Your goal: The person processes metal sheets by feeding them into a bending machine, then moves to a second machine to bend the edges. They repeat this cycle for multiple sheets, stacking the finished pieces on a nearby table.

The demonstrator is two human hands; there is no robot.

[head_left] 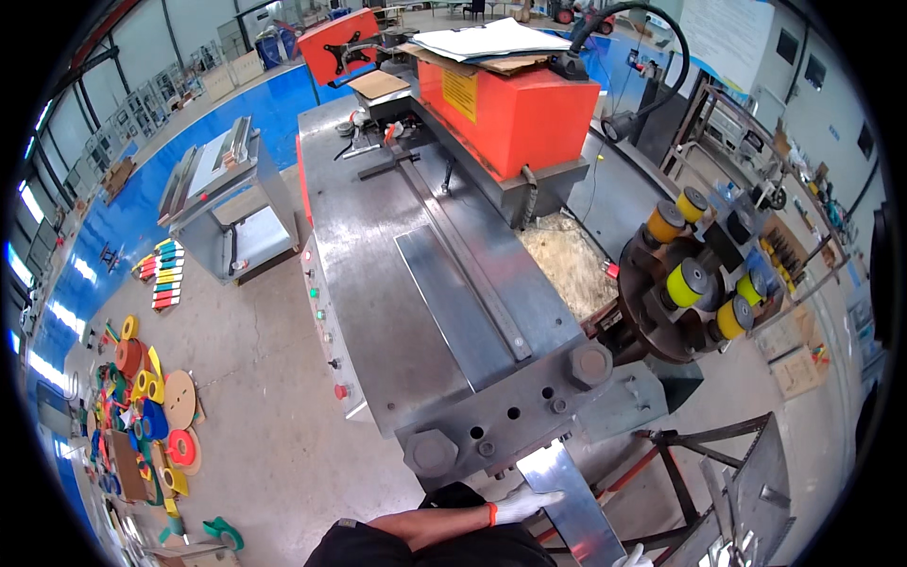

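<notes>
A long, shiny flat metal strip (578, 518) slants at the near end of the machine, just below its bolted end block (510, 406). My left hand (524, 504), in a white glove with an orange cuff, reaches across from the left and grips the strip's left edge, thumb on top. At the lower picture edge my right hand (634, 558), also white-gloved, is closed at the strip's near end; most of it is cut off. Another flat metal sheet (444, 307) lies on the machine's steel table (364, 274), alongside a long straight bar (463, 250).
An orange machine housing (515, 113) stands at the back with papers on top. To the right is a round turret (652, 293) with yellow and orange cylinders. A frame rack with scrap strips (746, 501) stands lower right. Coloured tape rolls (142, 406) litter the left floor beside a metal cart (231, 213).
</notes>
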